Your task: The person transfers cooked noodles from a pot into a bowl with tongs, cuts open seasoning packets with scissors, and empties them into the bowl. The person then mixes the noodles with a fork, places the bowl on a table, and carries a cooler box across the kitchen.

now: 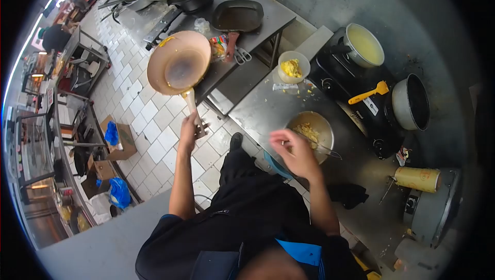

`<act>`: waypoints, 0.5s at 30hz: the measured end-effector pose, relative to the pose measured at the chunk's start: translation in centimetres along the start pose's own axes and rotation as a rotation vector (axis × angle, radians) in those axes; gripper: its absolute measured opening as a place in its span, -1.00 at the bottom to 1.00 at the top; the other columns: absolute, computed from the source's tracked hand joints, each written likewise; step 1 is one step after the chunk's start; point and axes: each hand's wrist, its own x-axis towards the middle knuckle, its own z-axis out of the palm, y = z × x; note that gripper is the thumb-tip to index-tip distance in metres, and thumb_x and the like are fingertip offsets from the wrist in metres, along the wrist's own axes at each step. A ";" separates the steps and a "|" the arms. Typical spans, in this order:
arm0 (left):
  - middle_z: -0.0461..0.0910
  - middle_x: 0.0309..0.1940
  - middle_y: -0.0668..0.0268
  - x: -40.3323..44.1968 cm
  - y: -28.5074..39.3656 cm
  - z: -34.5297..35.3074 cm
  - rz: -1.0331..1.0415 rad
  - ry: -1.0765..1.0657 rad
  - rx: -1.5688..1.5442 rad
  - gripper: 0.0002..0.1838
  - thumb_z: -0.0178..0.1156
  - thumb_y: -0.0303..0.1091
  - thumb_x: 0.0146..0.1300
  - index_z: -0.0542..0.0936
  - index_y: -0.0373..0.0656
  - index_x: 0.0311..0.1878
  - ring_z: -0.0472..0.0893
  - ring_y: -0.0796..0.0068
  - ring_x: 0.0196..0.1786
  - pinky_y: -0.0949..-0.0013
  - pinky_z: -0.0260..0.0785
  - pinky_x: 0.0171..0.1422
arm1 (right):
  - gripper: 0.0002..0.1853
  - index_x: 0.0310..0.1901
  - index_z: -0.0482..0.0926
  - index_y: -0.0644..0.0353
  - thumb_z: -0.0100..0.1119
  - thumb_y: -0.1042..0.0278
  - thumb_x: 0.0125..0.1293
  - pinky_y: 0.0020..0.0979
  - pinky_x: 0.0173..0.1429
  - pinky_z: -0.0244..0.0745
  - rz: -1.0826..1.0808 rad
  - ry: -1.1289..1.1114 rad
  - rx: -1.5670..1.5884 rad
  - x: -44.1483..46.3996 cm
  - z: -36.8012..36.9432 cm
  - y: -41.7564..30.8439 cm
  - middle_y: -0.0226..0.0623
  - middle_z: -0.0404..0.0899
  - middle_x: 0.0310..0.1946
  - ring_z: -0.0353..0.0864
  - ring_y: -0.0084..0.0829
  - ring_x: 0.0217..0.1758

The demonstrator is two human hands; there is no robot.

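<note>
"Left hand [190, 129]: fingers wrapped round the handle [190, 102] of a frying pan [180, 67]. Pan held up, well left of the metal bowl [324, 124] and farther out."

"And the right hand [297, 153]?"

"Over the near-left side of that bowl, blurred. Fingers loosely curled; cannot tell whether anything is pinched. Chopped-looking food [308, 132] in the bowl, wire utensil [329, 151] across its right rim."

"How does the pan look to handle?"

"Wide, shallow, stiff. Moderate weight, I'd guess, but front-heavy: all the bulk sits beyond the fist. Slack grip, and it would likely roll or dip."

"Slippery?"

"Probably slick inside. Yellow residue [166, 42] on the rim, on the side away from the bowl. Handle's surface hard to judge."

"Best hold?"

"Handle, I'd say, full fist; nearer the pan body for steadier tilt. Not the rim: could be hot, no telling from here. Doesn't look fragile."
</note>
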 end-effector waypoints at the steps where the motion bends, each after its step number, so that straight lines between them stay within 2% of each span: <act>1: 0.51 -0.32 0.29 3.6 -2.0 -1.2 0.070 -0.096 -0.075 -0.63 0.03 -0.09 0.46 0.40 -0.22 0.05 0.50 0.50 -0.46 0.37 0.46 -0.38 | -0.76 0.00 0.57 0.26 0.21 0.40 0.34 -0.41 -0.05 0.55 0.030 -0.046 0.066 2.9 2.5 0.9 -0.20 0.69 -0.18 0.69 -0.43 -0.12; 3: 0.47 -0.45 0.33 5.0 -2.5 -1.9 0.158 -0.053 0.013 -0.75 -0.02 -0.19 0.49 0.39 -0.21 -0.02 0.44 0.56 -0.57 0.45 0.37 -0.50 | -0.75 0.06 0.50 0.28 0.11 0.42 0.39 -0.42 -0.11 0.56 -0.075 -0.146 0.165 11.1 7.8 5.9 -0.17 0.70 -0.24 0.70 -0.44 -0.26; 4: 0.44 -0.50 0.36 4.6 -1.5 -2.5 0.132 -0.047 -0.001 -0.77 -0.01 -0.21 0.49 0.40 -0.19 -0.03 0.40 0.57 -0.61 0.45 0.34 -0.55 | -0.73 0.10 0.45 0.30 0.05 0.43 0.42 -0.44 -0.16 0.57 -0.010 -0.131 0.301 16.0 11.3 9.5 -0.17 0.70 -0.27 0.69 -0.48 -0.32; 6: 0.43 -0.53 0.38 4.7 -0.3 -5.3 0.105 -0.051 0.015 -0.79 0.00 -0.23 0.49 0.41 -0.18 -0.04 0.38 0.58 -0.66 0.45 0.31 -0.60 | -0.73 0.12 0.44 0.25 0.01 0.42 0.44 -0.45 -0.37 0.57 0.137 0.045 0.465 23.5 15.8 9.9 -0.22 0.70 -0.26 0.67 -0.51 -0.39; 7: 0.45 -0.52 0.36 5.6 -0.2 -7.3 0.117 -0.054 0.040 -0.80 0.00 -0.24 0.49 0.41 -0.18 -0.04 0.40 0.57 -0.67 0.45 0.31 -0.61 | -0.73 0.12 0.44 0.25 0.01 0.42 0.44 -0.45 -0.37 0.57 0.118 0.029 0.467 26.1 17.6 11.5 -0.22 0.70 -0.26 0.67 -0.51 -0.39; 9: 0.50 -0.50 0.34 7.2 -0.2 -10.2 0.096 -0.064 0.245 -0.79 0.01 -0.23 0.49 0.41 -0.18 -0.02 0.45 0.56 -0.66 0.43 0.34 -0.59 | -0.70 0.11 0.46 0.16 0.12 0.29 0.41 -0.47 -0.42 0.56 0.488 0.307 0.945 32.8 20.4 12.8 -0.21 0.70 -0.19 0.66 -0.51 -0.42; 11: 0.53 -0.48 0.33 6.7 0.6 -11.0 0.052 -0.134 0.118 -0.77 0.00 -0.22 0.50 0.40 -0.19 0.00 0.50 0.54 -0.62 0.42 0.40 -0.56 | -0.67 0.04 0.49 0.01 0.28 0.12 0.33 -0.57 -0.45 0.41 0.643 0.348 1.118 36.0 20.4 11.3 -0.43 0.62 -0.34 0.42 -0.60 -0.58; 13: 0.54 -0.43 0.32 6.4 1.5 -11.5 0.008 -0.242 0.150 -0.70 0.00 -0.14 0.51 0.39 -0.19 0.06 0.54 0.52 -0.54 0.40 0.46 -0.46 | -0.69 -0.16 0.48 -0.01 0.33 0.02 0.28 -0.60 -0.53 0.22 0.656 0.426 1.143 37.0 19.6 8.6 -0.57 0.45 -0.48 0.23 -0.66 -0.65; 15: 0.56 -0.36 0.29 5.8 2.1 -11.7 -0.047 -0.308 0.060 -0.61 -0.06 -0.02 0.52 0.39 -0.17 0.09 0.57 0.50 -0.46 0.43 0.48 -0.37 | -0.71 -0.29 0.42 -0.04 0.29 0.00 0.32 -0.60 -0.54 0.12 0.677 0.532 1.068 38.6 20.5 10.1 -0.62 0.29 -0.54 0.15 -0.72 -0.65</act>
